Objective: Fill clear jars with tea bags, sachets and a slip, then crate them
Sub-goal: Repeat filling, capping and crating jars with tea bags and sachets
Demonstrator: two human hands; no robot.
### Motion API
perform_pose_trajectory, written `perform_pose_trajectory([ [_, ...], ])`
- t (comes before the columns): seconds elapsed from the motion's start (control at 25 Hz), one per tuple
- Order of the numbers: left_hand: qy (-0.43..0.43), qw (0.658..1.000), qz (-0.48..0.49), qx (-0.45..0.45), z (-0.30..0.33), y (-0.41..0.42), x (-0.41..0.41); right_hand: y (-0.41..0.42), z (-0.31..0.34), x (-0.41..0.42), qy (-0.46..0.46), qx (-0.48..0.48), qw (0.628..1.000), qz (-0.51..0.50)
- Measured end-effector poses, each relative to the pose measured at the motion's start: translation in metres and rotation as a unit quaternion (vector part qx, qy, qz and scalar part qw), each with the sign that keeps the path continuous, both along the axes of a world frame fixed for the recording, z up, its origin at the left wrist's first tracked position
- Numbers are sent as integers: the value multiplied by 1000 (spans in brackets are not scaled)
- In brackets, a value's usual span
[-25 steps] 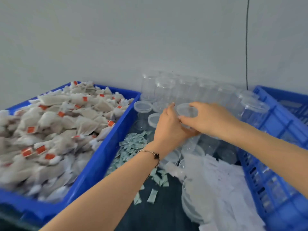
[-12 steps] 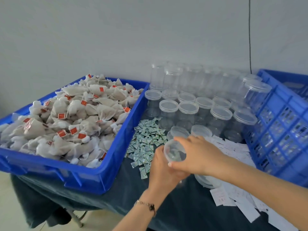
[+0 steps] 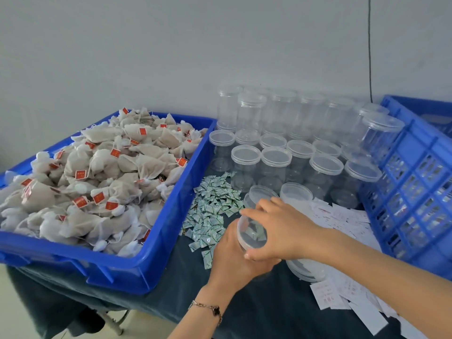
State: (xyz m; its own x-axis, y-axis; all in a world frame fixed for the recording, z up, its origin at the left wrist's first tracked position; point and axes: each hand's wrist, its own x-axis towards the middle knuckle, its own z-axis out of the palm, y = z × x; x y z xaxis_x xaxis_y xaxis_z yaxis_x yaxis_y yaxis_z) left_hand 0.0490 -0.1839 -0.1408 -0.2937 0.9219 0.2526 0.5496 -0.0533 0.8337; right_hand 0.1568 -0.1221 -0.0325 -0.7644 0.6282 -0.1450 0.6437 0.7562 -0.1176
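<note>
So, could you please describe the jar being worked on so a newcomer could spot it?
On the dark cloth, below the green sachet pile, is a clear plastic jar. Unlike the standing jars, it is held by both hands.

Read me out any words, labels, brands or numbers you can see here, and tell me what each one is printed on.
No text here can be read.
Red tags on the tea bags: light marks, too small to read.
Green and white sachets: print blurred.
White paper slips: faint red print, too blurred to read.
Clear jars, their lids and the blue crates: no visible lettering.
</note>
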Motion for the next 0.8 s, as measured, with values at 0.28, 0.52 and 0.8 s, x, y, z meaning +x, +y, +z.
perform_pose_trajectory([
  [0.28,-56,998,20,4,-4,2,1,-5,28,-20,25,-25,999,17],
  [0.52,-59,998,30,-22,-6,2,0,0,33,-28,-161,-28,986,19],
  [0.8,-68,997,14,-13,-8,2,2,-5,21,-26,-135,62,986,-81],
])
